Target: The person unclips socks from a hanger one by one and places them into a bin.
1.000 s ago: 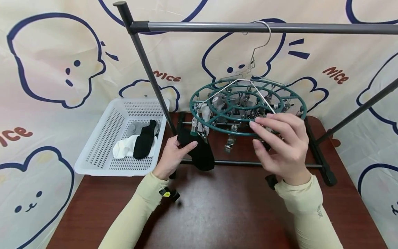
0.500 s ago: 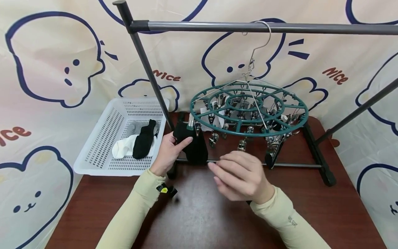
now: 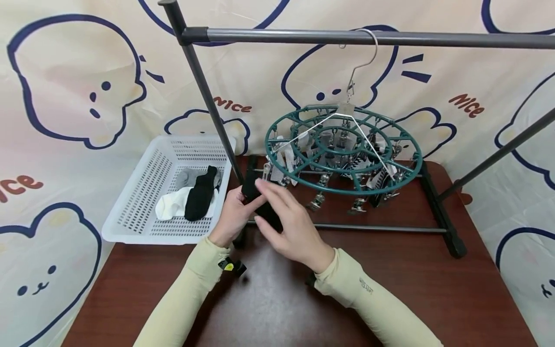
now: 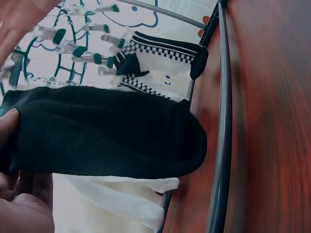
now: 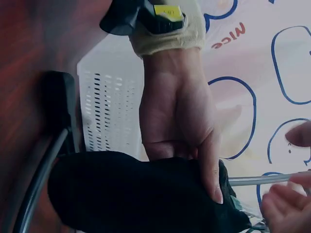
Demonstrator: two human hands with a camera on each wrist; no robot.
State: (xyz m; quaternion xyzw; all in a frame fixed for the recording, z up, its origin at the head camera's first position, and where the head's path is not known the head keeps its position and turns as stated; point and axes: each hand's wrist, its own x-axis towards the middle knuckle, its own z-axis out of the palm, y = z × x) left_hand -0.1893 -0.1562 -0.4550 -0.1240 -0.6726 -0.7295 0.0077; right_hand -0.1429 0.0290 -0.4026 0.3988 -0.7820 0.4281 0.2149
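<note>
A black sock [image 3: 270, 217] hangs from my left hand [image 3: 234, 217], which pinches it near the cuff with the thumb on top. In the left wrist view the sock [image 4: 107, 131] stretches sideways with its toe end free. My right hand [image 3: 295, 226] is just right of the sock, its fingers extended toward the cuff and partly covering it. In the right wrist view its fingers [image 5: 284, 208] stand apart from the thumb. Above hangs a round green clip hanger [image 3: 344, 149]. A clip [image 5: 248, 211] is close to the cuff; whether it bites the sock I cannot tell.
A white perforated basket [image 3: 130, 212] at left holds a black sock [image 3: 201, 195], a white sock [image 3: 171, 206] and something grey. The hanger hooks on a grey rail [image 3: 303, 36] of a rack standing on the brown table [image 3: 277, 299]. Checkered socks [image 4: 160, 53] hang behind.
My right hand has moved left from the hanger's right side to the black sock. The hanger has turned and swayed. My left hand keeps its grip on the sock, shifted slightly left.
</note>
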